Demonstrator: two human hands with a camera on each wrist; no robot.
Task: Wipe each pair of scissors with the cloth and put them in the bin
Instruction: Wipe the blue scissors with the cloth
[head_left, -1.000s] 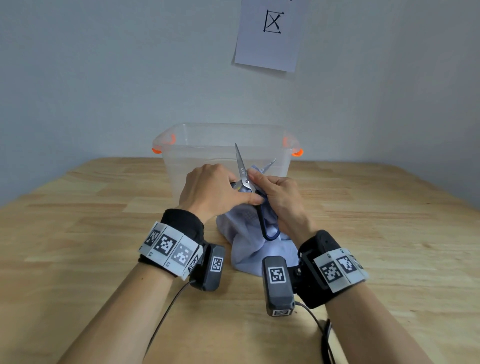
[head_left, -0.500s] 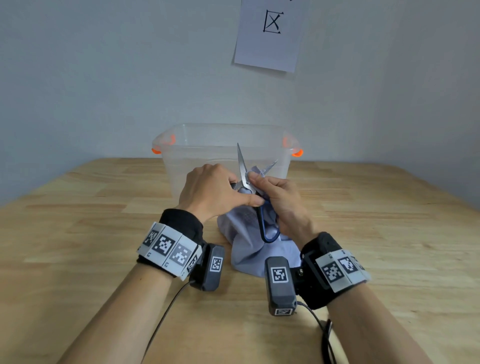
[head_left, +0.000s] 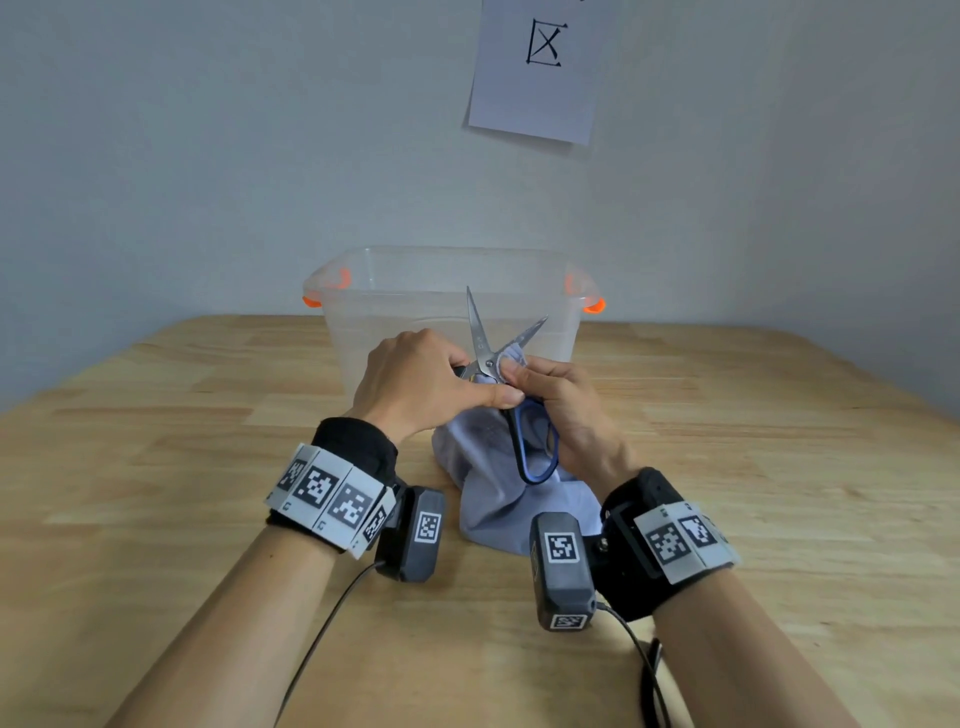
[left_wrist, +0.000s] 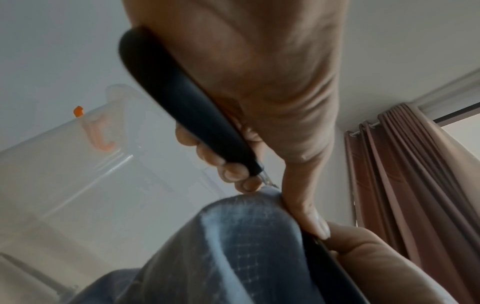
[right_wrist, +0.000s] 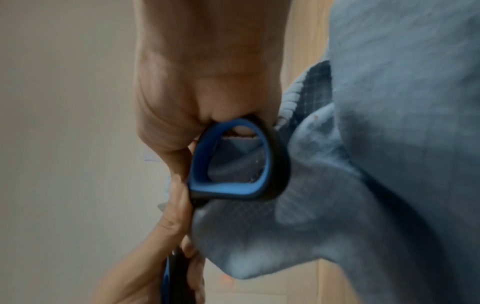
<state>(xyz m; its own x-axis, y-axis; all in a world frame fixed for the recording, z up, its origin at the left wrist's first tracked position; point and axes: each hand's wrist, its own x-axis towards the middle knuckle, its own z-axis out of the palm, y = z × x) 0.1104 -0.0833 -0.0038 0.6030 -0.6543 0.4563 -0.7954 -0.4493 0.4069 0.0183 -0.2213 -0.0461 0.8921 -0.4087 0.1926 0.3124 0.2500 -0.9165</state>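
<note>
A pair of scissors (head_left: 479, 340) with black and blue handles stands spread open, blades pointing up, in front of the clear bin (head_left: 395, 291). My left hand (head_left: 421, 379) grips one black handle (left_wrist: 187, 102), thumb lying across toward the pivot. My right hand (head_left: 566, 410) pinches the light blue cloth (head_left: 498, 499) against the right blade near the pivot. The blue-lined handle loop (right_wrist: 272, 164) lies against its palm. The cloth (right_wrist: 389, 144) hangs down from the hands onto the table.
The bin has orange latches (head_left: 592, 305) and stands on the wooden table (head_left: 182, 467) by the wall. I cannot see what lies inside it. A paper sheet (head_left: 535, 67) hangs on the wall. Curtains (left_wrist: 402, 164) show in the left wrist view.
My right fingertips with the cloth have slid slightly down the blade toward the pivot. The scissors and my left hand have barely moved.
</note>
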